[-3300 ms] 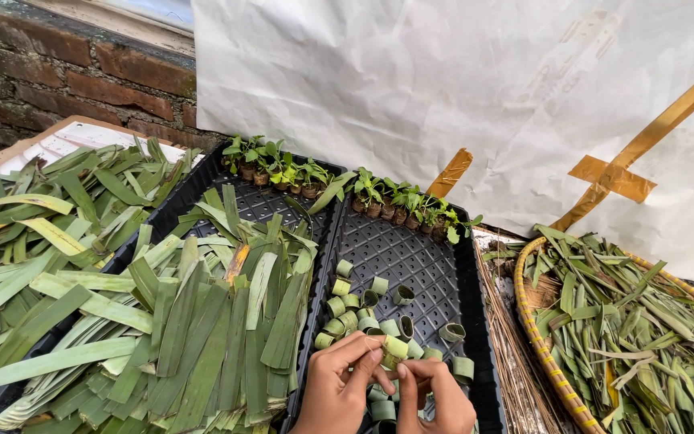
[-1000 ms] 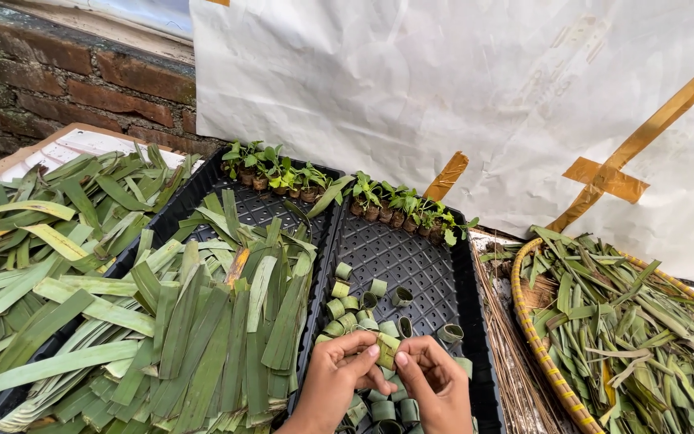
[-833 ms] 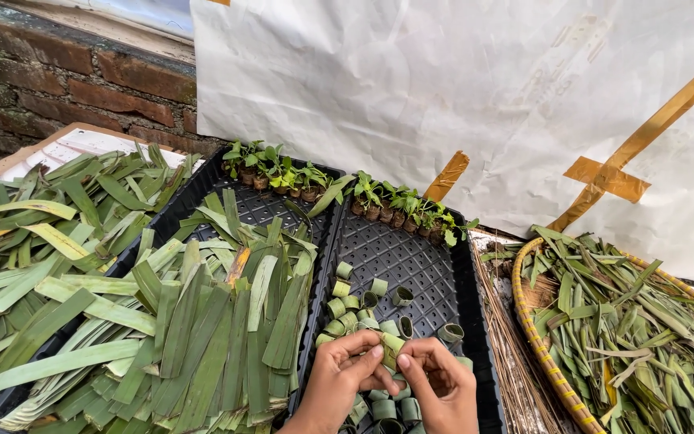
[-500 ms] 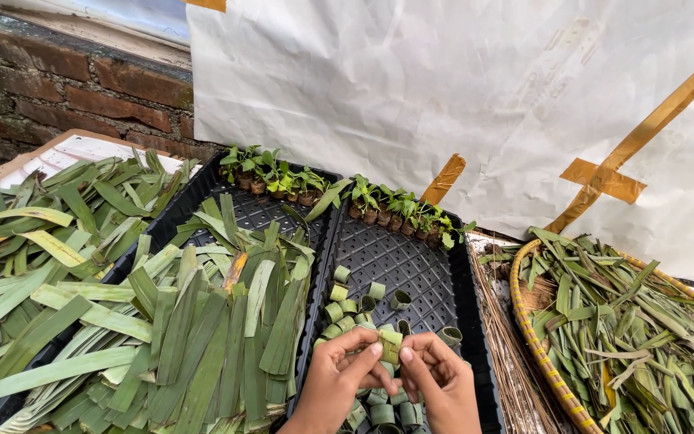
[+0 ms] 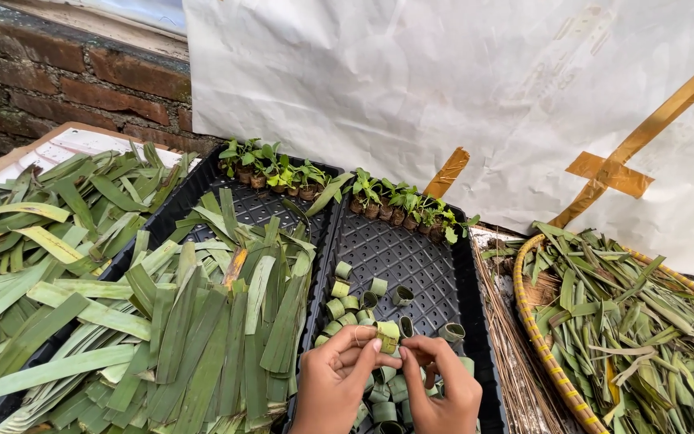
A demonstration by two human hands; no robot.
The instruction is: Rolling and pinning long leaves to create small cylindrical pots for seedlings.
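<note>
White sheeting (image 5: 411, 96) is hanging behind two black trays (image 5: 411, 257), with seedlings (image 5: 395, 201) lined along their 12 o'clock edge. At 6 o'clock, the left hand (image 5: 335, 390) and the right hand (image 5: 439, 386) are both pinching one small leaf ring (image 5: 388, 336), probably to keep its curl tight over the pile of rings (image 5: 355, 301). Cut leaves (image 5: 202, 337) are lying at 9 o'clock and a leaf basket (image 5: 628, 321) at 3 o'clock. Both wrists are cut off by the frame.

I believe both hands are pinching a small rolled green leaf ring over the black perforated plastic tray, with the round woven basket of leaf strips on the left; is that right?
Not quite: in the head view the round woven basket of leaf strips is on the right. The left hand and right hand do pinch the small rolled green leaf ring over the black perforated plastic tray.
</note>
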